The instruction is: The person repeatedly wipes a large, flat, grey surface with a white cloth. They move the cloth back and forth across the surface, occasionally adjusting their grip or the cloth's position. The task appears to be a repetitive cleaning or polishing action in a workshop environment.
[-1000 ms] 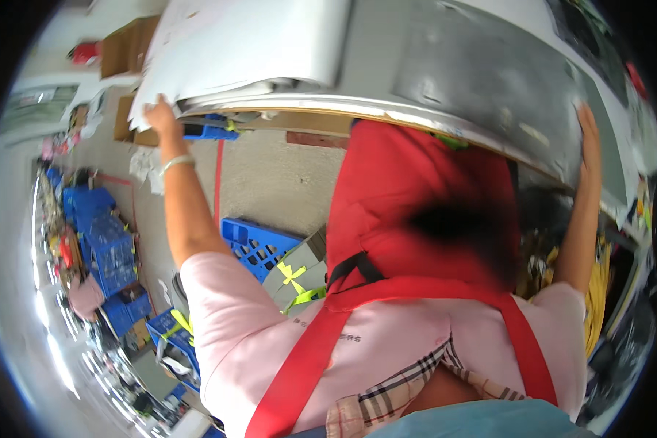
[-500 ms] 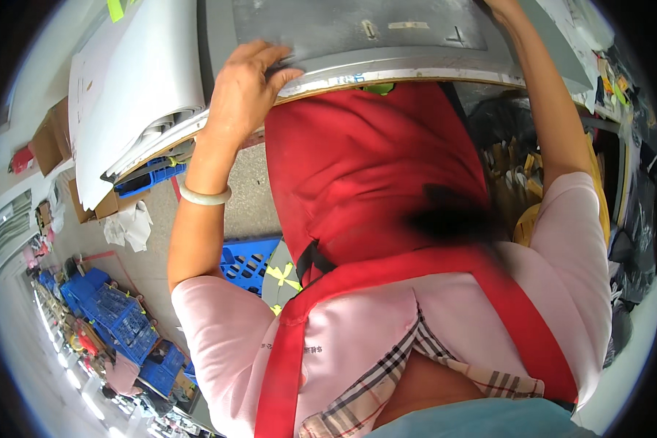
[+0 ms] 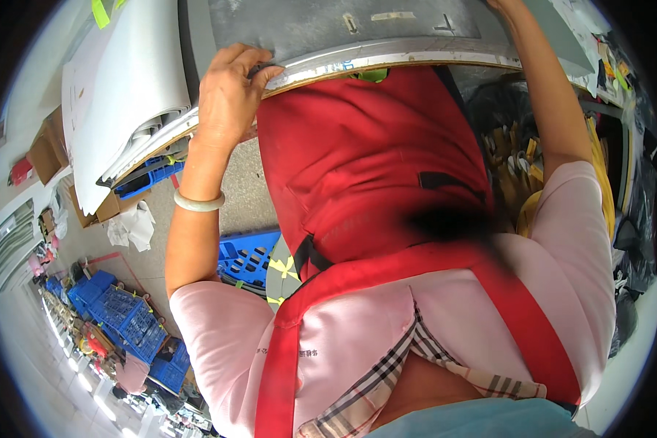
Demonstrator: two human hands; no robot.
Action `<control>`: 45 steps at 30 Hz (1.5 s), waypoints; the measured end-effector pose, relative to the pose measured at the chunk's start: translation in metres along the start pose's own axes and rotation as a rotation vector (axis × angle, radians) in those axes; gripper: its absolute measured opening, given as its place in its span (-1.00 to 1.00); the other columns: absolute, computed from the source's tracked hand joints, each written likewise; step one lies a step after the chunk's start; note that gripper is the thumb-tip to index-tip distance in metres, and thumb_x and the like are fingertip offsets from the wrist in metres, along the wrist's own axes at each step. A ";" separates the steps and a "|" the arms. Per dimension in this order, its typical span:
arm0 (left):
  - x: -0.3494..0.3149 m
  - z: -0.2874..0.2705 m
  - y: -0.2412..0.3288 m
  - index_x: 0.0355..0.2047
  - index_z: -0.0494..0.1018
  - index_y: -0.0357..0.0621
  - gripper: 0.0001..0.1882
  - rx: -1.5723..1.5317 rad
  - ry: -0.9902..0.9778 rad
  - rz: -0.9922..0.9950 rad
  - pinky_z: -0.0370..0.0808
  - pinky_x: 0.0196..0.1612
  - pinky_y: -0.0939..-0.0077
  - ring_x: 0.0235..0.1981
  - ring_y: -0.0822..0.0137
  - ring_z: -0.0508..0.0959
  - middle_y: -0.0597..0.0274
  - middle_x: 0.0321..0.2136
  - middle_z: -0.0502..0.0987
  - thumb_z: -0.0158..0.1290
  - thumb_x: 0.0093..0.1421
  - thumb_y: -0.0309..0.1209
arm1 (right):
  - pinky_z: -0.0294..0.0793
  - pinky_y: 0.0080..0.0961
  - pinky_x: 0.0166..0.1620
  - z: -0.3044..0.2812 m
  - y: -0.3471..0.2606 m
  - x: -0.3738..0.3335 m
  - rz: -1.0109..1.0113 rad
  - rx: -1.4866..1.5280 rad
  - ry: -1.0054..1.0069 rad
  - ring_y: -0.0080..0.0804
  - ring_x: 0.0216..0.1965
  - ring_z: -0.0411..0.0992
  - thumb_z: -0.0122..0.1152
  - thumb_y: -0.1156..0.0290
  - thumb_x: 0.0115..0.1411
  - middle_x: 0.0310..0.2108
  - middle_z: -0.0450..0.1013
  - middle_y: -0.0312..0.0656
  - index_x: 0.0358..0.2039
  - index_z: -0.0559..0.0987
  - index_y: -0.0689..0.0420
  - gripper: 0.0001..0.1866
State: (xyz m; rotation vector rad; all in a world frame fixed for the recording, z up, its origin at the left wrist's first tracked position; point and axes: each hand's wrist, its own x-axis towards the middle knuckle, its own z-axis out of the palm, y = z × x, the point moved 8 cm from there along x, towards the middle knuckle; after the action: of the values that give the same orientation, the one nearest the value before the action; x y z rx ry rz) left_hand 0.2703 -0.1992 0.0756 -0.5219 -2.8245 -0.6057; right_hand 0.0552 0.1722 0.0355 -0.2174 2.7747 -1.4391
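A dark grey sheet [image 3: 306, 25] lies on a worktable whose pale, thin front edge [image 3: 387, 55] runs across the top of the view. At the sheet's near left part is my left hand [image 3: 230, 91], its fingers bent over the edge and the thumb below, closed on the sheet's border. My right hand [image 3: 498, 4] reaches to the far right of the sheet. Only its base shows at the upper rim of the picture, so its fingers are hidden. Small tape-like marks [image 3: 393, 15] show on the sheet's surface.
Left of the grey sheet lies a large folded white sheet [image 3: 128, 80], hanging past the table edge. Blue crates [image 3: 248, 255] stand on the floor, with crumpled white paper [image 3: 131, 225] and cardboard boxes [image 3: 47, 150] to the left. Yellowish strips [image 3: 515, 157] are beneath the table at right.
The table and sheet have shifted slightly up and left in the picture, with my left hand moving along with them. Its fingers look sharper now. My right hand stays at the upper rim.
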 end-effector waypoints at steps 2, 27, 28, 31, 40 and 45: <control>0.000 0.000 0.001 -0.25 0.63 -0.24 -0.77 0.007 0.010 0.015 0.58 -0.19 0.34 -0.27 0.15 0.66 0.11 -0.26 0.64 0.34 0.14 -0.39 | 0.37 -0.51 -0.28 0.000 0.000 -0.001 -0.012 0.011 -0.006 -0.56 -0.39 0.36 0.35 0.28 0.24 -0.45 0.50 -0.36 -0.33 0.67 0.19 -0.78; -0.002 0.004 0.000 -0.31 0.62 -0.21 -0.81 -0.079 0.041 0.006 0.53 -0.20 0.28 -0.31 0.09 0.59 0.16 -0.33 0.62 0.35 0.09 -0.42 | 0.46 -0.42 -0.22 0.007 0.007 0.006 -0.106 -0.015 0.029 -0.43 -0.34 0.47 0.37 0.26 0.20 -0.41 0.60 -0.17 -0.31 0.70 0.22 -0.74; -0.002 0.004 0.000 -0.31 0.62 -0.21 -0.81 -0.080 0.043 0.006 0.54 -0.20 0.28 -0.31 0.10 0.59 0.16 -0.33 0.62 0.35 0.10 -0.42 | 0.46 -0.41 -0.22 0.007 0.006 0.006 -0.110 -0.023 0.041 -0.43 -0.35 0.47 0.37 0.26 0.20 -0.41 0.61 -0.16 -0.31 0.69 0.23 -0.74; -0.003 0.004 -0.001 -0.30 0.62 -0.23 -0.82 -0.064 0.041 0.010 0.55 -0.21 0.31 -0.31 0.12 0.61 0.15 -0.32 0.62 0.34 0.11 -0.43 | 0.46 -0.41 -0.24 0.010 0.000 0.006 -0.091 -0.104 0.023 -0.43 -0.36 0.48 0.36 0.26 0.20 -0.42 0.60 -0.15 -0.31 0.69 0.23 -0.74; -0.004 0.004 0.000 -0.32 0.63 -0.20 -0.82 -0.061 0.048 0.004 0.55 -0.20 0.30 -0.31 0.12 0.60 0.17 -0.33 0.62 0.34 0.11 -0.40 | 0.46 -0.41 -0.26 0.008 0.006 0.003 -0.125 -0.066 0.066 -0.43 -0.40 0.47 0.35 0.25 0.22 -0.46 0.58 -0.18 -0.31 0.68 0.22 -0.74; -0.003 0.005 -0.001 -0.32 0.63 -0.21 -0.81 -0.061 0.037 -0.001 0.55 -0.19 0.29 -0.29 0.11 0.61 0.16 -0.33 0.62 0.35 0.11 -0.40 | 0.46 -0.42 -0.24 0.009 0.009 0.004 -0.109 -0.045 0.068 -0.44 -0.39 0.47 0.34 0.25 0.23 -0.44 0.58 -0.18 -0.30 0.67 0.22 -0.74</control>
State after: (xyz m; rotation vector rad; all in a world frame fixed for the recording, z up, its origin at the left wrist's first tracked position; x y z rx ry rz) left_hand 0.2723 -0.1990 0.0699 -0.5148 -2.7796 -0.6957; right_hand 0.0511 0.1695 0.0234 -0.3320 2.8942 -1.4327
